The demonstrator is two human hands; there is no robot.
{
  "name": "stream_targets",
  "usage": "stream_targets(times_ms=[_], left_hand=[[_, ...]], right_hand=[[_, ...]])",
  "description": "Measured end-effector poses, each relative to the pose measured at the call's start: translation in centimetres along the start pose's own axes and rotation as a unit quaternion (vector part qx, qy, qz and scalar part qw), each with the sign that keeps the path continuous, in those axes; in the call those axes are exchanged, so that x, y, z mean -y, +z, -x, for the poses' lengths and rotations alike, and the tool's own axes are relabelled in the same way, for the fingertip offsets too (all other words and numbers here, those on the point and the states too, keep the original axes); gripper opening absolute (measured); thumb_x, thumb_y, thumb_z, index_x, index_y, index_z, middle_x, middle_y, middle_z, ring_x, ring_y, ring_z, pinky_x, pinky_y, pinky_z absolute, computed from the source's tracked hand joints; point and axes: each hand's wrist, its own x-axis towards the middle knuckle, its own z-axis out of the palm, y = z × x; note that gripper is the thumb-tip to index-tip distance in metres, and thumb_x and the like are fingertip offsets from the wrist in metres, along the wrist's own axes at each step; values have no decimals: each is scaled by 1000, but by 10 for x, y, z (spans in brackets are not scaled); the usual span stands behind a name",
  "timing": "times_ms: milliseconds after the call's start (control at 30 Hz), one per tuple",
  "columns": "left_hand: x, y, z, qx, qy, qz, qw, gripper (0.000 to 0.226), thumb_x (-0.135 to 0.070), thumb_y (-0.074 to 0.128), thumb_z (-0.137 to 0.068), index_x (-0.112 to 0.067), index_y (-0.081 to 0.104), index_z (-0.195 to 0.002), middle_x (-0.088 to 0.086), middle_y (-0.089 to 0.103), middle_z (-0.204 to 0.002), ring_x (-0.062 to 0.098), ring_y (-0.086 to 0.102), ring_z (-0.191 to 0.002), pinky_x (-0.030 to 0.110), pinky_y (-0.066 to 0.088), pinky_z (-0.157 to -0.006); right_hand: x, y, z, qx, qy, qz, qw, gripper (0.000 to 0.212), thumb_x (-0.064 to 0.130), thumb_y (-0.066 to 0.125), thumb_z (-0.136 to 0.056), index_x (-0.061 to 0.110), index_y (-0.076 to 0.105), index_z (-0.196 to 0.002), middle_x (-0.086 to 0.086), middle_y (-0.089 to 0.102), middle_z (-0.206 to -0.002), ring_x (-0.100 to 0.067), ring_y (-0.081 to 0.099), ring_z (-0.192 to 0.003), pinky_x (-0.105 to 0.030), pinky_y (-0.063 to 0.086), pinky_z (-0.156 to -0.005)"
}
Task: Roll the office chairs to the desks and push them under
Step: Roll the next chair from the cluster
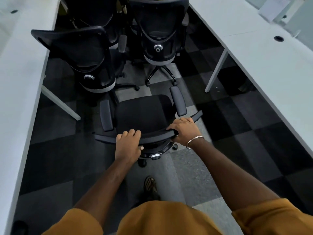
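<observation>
A black office chair (144, 112) stands in the aisle right in front of me, its seat facing away. My left hand (127, 145) grips the top edge of its backrest on the left. My right hand (184, 131) grips the same edge on the right, a metal bangle on that wrist. Two more black mesh chairs stand ahead, one (81, 55) at the left and one (159, 28) at the right, backs toward me. A long white desk (18, 78) runs along the left and another white desk (264, 55) along the right.
A further chair (94, 12) sits behind the two ahead. White desk legs (215, 73) (61, 104) reach down to the checkered grey carpet on both sides. My sandalled foot (149, 185) is just behind the held chair's base.
</observation>
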Motion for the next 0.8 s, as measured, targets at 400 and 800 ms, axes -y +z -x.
stream_targets(times_ms=[400, 800], left_hand=[[-54, 11, 125, 13, -41, 12, 999, 38, -41, 78, -87, -29, 53, -113, -10, 53, -108, 18, 51, -103, 38, 36, -94], [-106, 29, 268, -15, -34, 25, 999, 39, -42, 79, -86, -30, 54, -113, -11, 55, -107, 16, 53, -101, 38, 40, -97]], right_hand=[[6, 18, 119, 9, -42, 3, 999, 39, 42, 68, -80, 40, 70, -119, 9, 64, -109, -20, 57, -107, -35, 28, -93], [19, 47, 258, -14, -24, 11, 1000, 25, 45, 67, -81, 43, 71, -106, 16, 62, -97, -14, 55, -96, -34, 32, -86]])
